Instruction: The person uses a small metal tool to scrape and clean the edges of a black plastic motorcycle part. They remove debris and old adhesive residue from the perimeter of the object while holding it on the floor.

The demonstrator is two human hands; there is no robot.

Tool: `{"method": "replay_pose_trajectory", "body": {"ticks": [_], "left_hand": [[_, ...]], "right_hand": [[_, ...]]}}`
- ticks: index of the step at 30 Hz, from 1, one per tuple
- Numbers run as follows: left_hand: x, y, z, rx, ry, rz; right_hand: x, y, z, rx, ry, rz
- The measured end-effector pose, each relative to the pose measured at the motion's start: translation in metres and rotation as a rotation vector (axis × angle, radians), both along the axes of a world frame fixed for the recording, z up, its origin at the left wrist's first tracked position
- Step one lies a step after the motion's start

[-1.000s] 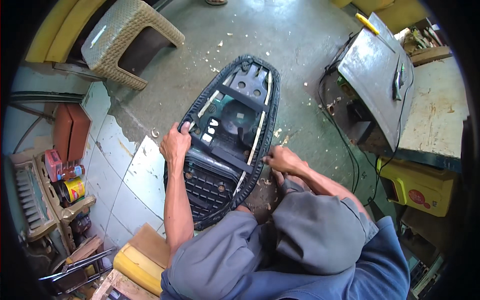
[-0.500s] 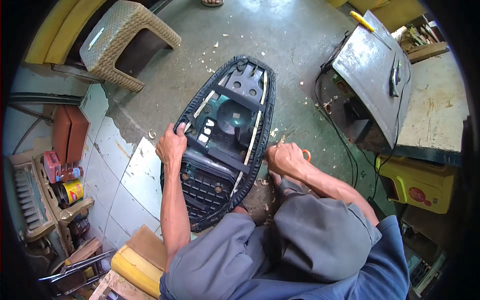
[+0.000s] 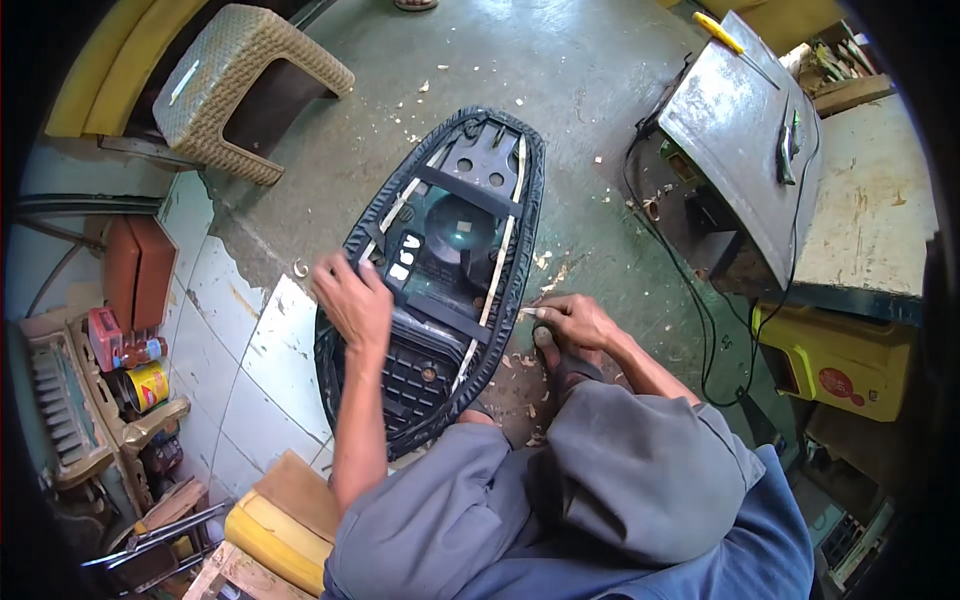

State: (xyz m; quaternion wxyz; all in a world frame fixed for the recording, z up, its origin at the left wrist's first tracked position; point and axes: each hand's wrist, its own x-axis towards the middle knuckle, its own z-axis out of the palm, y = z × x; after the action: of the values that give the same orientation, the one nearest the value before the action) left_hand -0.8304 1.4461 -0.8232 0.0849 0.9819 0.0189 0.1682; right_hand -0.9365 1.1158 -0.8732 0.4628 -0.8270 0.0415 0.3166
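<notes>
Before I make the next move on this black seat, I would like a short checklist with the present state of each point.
1. Seat lies underside up on the floor: ok.
2. Left hand pressing firmly on the seat's left side: cannot tell; it is blurred.
3. Right hand's pinched item identified: cannot tell; only a thin pale thing shows.
4. Floor beside the seat free of scraps: not ok.
5. Yellow-handled tool away from the seat: ok.
</notes>
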Motion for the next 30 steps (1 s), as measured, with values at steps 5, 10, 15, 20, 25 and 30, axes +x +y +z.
{"method": "replay_pose_trajectory", "body": {"ticks": [5, 10, 15, 20, 25, 30], "left_hand": [[-0.076, -0.083, -0.010, -0.785, 0.626, -0.242], [-0.090, -0.109, -0.024, -0.578, 0.518, -0.400], [-0.089, -0.119, -0.037, -0.537, 0.730, -0.401], [-0.108, -0.130, -0.050, -0.417, 0.414, -0.475], [-0.114, -0.129, -0.063, -0.203, 0.275, -0.504], [-0.121, -0.125, -0.070, -0.156, 0.246, -0.553]], "right_hand": [[0.007, -0.019, 0.014, -0.534, -0.117, 0.080], [0.045, 0.003, 0.028, -0.379, -0.275, -0.103], [0.072, 0.047, 0.031, -0.530, -0.137, 0.138], [0.073, 0.059, 0.022, -0.633, -0.129, 0.160], [0.054, 0.037, 0.007, -0.287, 0.023, -0.114], [0.025, 0.024, 0.000, -0.105, -0.018, -0.251]]}}
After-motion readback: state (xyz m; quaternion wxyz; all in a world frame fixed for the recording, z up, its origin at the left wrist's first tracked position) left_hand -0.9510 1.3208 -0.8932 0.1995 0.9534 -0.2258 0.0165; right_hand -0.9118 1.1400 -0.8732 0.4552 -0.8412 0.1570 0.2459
